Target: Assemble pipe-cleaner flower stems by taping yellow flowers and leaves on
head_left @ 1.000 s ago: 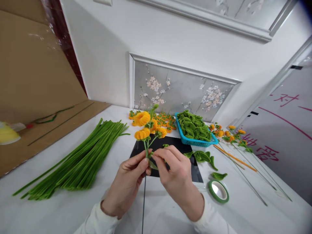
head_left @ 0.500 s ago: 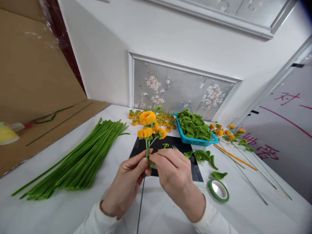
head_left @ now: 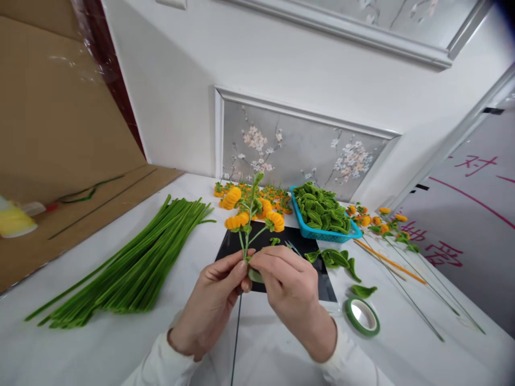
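I hold a craft flower stem (head_left: 250,217) upright, with several orange pom-pom blooms and green leaves on a thin dark wire that runs down toward me. My left hand (head_left: 209,305) pinches the stem just below the blooms. My right hand (head_left: 292,292) is closed on the same spot from the right, its fingers pressed on a green leaf piece (head_left: 255,275) at the stem. A roll of green floral tape (head_left: 362,316) lies flat on the white table to the right of my right hand.
A thick bundle of green pipe cleaners (head_left: 129,265) lies at left. A black mat (head_left: 306,252) sits under the hands. Behind are loose orange blooms (head_left: 273,195), a blue basket (head_left: 322,234) of green leaves, loose leaves (head_left: 336,258) and finished stems (head_left: 386,225) at right.
The flower stem has been twisted between my fingers, so the blooms have turned and spread. Both hands stay at the same spot.
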